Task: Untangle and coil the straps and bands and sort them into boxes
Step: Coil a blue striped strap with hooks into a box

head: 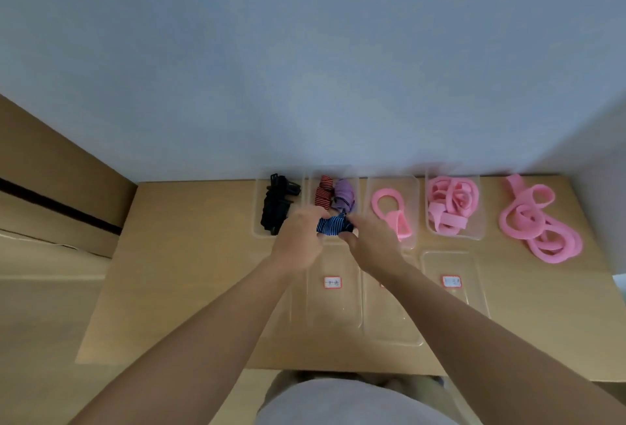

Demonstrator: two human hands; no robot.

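Both hands hold a coiled blue-striped band over the near end of a clear box. My left hand grips its left side and my right hand pinches its right side. A red-striped band and a purple band lie in that same box. Black straps fill the clear box to the left. A pink band lies in the box to the right, and several pink bands fill the box beyond it.
A loose tangle of pink band lies on the wooden table at the far right. Clear lids with red-edged labels lie in front of the boxes. A grey wall rises right behind the boxes.
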